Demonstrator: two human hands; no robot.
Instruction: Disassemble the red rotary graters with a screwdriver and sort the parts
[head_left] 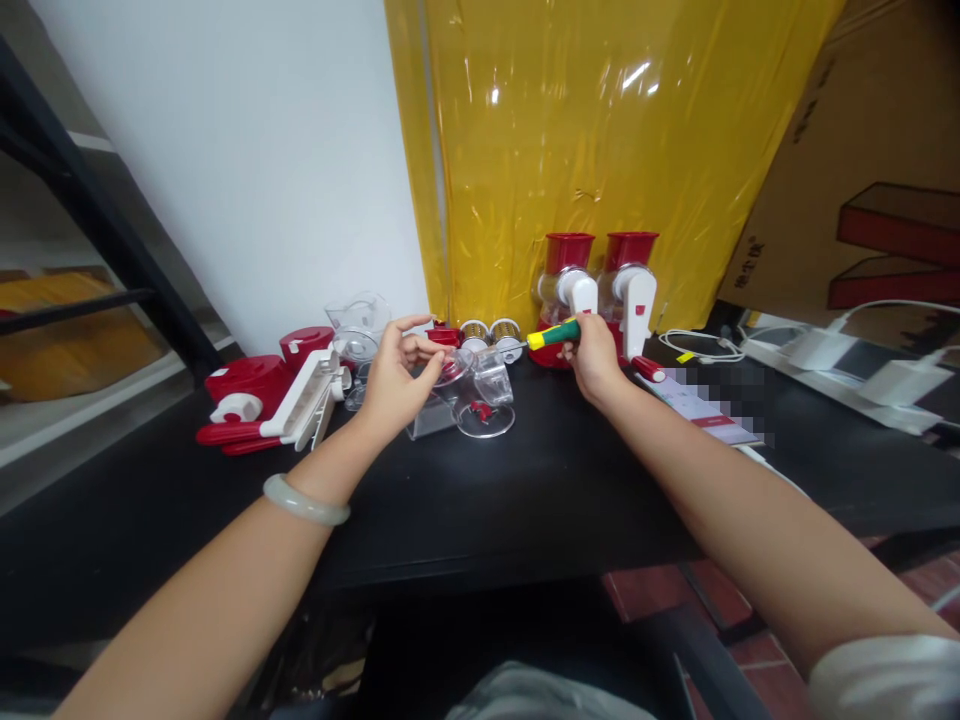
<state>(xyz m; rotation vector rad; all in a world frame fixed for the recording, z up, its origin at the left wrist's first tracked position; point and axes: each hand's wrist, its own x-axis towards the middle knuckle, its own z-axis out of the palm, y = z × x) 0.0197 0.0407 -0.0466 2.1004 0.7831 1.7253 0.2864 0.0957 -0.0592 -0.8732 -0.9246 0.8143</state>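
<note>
My left hand (396, 375) holds a clear plastic part with a round rim (459, 368) by thumb and fingers, over the black table (525, 480). A clear housing with a round base (484, 405) stands just under it. My right hand (592, 355) grips a screwdriver with a yellow and green handle (553, 334); its tip points left toward the clear part. I wear a pale bangle (304, 500) on my left wrist.
Two assembled red and white grinders (600, 285) stand behind my right hand. Red and white parts (270, 400) lie at the left. Metal drums (491, 335) sit at the back. A booklet (705, 410), cables and white adapters (825, 360) lie at the right. Yellow film and a cardboard box stand behind.
</note>
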